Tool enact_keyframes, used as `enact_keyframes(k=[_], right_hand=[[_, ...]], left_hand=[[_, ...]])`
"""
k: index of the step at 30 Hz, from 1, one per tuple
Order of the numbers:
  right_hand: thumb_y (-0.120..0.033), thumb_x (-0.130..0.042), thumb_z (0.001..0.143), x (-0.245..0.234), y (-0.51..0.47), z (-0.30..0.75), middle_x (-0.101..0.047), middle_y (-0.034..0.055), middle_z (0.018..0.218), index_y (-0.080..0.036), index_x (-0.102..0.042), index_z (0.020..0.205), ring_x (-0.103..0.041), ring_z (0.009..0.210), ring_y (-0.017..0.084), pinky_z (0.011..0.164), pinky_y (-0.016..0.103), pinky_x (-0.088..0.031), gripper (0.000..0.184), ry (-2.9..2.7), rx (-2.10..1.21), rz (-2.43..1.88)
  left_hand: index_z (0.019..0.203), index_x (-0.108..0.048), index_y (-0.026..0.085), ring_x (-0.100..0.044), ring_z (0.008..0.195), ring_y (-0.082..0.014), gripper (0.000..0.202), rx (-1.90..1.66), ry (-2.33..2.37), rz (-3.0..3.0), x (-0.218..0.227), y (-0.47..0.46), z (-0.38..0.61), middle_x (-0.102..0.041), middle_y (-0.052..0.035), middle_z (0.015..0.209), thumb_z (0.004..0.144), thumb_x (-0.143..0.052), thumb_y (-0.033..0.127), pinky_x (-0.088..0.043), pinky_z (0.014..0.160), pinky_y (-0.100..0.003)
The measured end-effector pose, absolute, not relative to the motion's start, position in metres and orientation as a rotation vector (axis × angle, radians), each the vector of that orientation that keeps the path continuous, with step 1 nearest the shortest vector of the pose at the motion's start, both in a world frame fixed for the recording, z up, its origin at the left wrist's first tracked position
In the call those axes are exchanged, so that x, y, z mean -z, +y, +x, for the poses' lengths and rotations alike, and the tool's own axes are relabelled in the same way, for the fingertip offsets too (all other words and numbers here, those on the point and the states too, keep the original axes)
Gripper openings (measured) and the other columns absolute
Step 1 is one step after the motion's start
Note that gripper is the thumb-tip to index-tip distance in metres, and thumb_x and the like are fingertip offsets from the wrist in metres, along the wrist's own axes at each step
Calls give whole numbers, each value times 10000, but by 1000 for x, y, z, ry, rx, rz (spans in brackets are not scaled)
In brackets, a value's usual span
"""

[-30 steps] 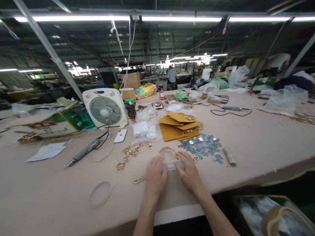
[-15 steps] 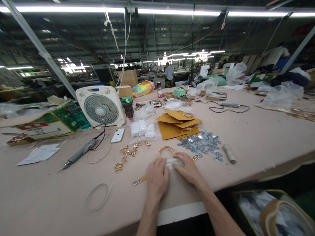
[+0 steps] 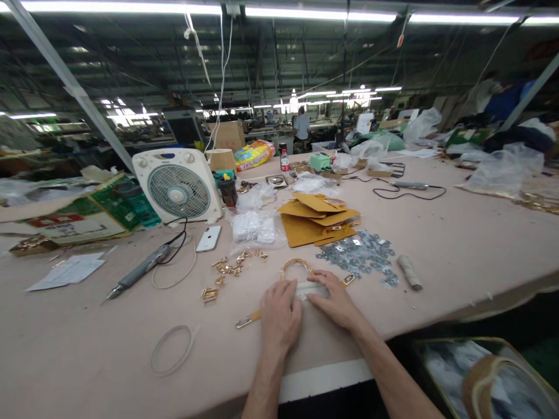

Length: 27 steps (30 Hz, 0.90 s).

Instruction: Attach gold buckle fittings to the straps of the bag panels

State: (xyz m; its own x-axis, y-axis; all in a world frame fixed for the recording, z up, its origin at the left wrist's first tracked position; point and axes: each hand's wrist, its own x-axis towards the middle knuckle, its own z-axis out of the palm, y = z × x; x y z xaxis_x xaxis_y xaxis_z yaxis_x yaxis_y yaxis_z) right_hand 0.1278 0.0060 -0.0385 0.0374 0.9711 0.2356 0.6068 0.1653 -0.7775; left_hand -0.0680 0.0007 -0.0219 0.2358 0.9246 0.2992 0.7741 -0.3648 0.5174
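In the head view, a tan strap piece with an arched handle [image 3: 297,263] lies on the table in front of me. A pale, whitish strip [image 3: 305,289] runs across its middle. Metal fittings show at both ends, a left fitting [image 3: 243,322] and a right fitting [image 3: 348,279]. My left hand [image 3: 280,314] rests on the left part, fingers stretched out and flat. Over the right part lies my right hand [image 3: 334,299], its thumb apart from the fingers. Both hands are open, pressing from above. What lies under the palms is hidden.
Gold metal fittings [image 3: 227,267], a phone [image 3: 208,238] and an electric screwdriver [image 3: 140,270] lie left. Mustard-coloured pieces [image 3: 301,230], grey metal plates [image 3: 356,253] and a thread spool [image 3: 409,272] are beyond or right. A fan [image 3: 177,186] stands behind; a clear ring [image 3: 172,349] lies near left.
My hands and the strap piece stay almost in place. The whole view shifts very slightly.
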Motion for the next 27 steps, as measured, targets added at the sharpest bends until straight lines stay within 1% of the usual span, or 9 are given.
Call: enact_keyframes(k=[3, 8, 12, 14, 16, 20, 22, 25, 27], right_hand=[[-307, -756, 794, 38, 6, 130, -602, 112, 1386, -235, -747, 1217, -536, 1342, 291, 1205, 472, -368, 430, -1676, -623, -1516], [-332, -753, 815, 36, 6, 131, -598, 123, 1392, -233, -739, 1236, -538, 1340, 297, 1198, 489, -380, 433, -1690, -630, -1494], [-305, -754, 831, 26, -9, 124, -621, 109, 1381, -247, -732, 1256, -554, 1324, 292, 1181, 486, -409, 429, -1685, -506, -1499], [-289, -760, 829, 24, -15, 119, -634, 105, 1374, -250, -718, 1287, -551, 1328, 306, 1179, 501, -415, 461, -1674, -401, -1514], [-290, -783, 819, 25, -17, 116, -650, 102, 1354, -259, -707, 1306, -566, 1306, 321, 1162, 518, -436, 493, -1654, -315, -1520], [-273, -811, 798, 28, -19, 115, -653, 93, 1363, -274, -674, 1348, -572, 1311, 322, 1170, 512, -441, 567, -1584, -284, -1453], [-279, -761, 851, 28, -20, 119, -660, 83, 1363, -278, -676, 1339, -585, 1307, 297, 1169, 475, -448, 495, -1478, -343, -1406], [-364, -619, 975, 31, -18, 136, -691, 88, 1320, -249, -701, 1278, -627, 1251, 264, 1102, 411, -496, 334, -1208, -392, -1371], [-443, -562, 1006, 35, -14, 157, -714, 102, 1272, -217, -712, 1236, -651, 1195, 259, 1044, 386, -520, 356, -1028, -363, -1370]], left_hand=[[1410, -635, 267, -534, 1326, -280, 468, -804, 1582, 2280, 21, 0, -70, -669, -36, 1411, 954, -543, 217, -390, 1173, -487], [1431, -621, 259, -538, 1322, -298, 485, -777, 1571, 2355, 20, 0, -70, -663, -58, 1417, 956, -535, 221, -411, 1158, -517], [1414, -640, 244, -559, 1321, -296, 465, -782, 1573, 2378, 26, 3, -72, -668, -76, 1422, 978, -479, 244, -422, 1153, -527], [1402, -654, 235, -568, 1324, -295, 463, -767, 1587, 2383, 36, 11, -75, -669, -79, 1427, 980, -470, 287, -419, 1162, -528], [1403, -656, 254, -582, 1319, -304, 482, -729, 1594, 2384, 48, 22, -78, -680, -66, 1419, 960, -479, 320, -429, 1153, -543], [1358, -693, 256, -631, 1268, -297, 485, -759, 1543, 2425, 57, 34, -81, -713, -60, 1371, 937, -471, 347, -481, 1112, -502], [1333, -708, 255, -644, 1251, -288, 477, -779, 1551, 2424, 54, 31, -81, -725, -55, 1352, 937, -460, 350, -490, 1106, -485], [1332, -706, 250, -636, 1263, -285, 480, -775, 1601, 2393, 46, 24, -78, -722, -54, 1357, 950, -437, 358, -482, 1113, -485], [1355, -693, 239, -621, 1280, -291, 494, -765, 1627, 2376, 44, 21, -76, -713, -60, 1371, 963, -419, 363, -471, 1119, -501]])
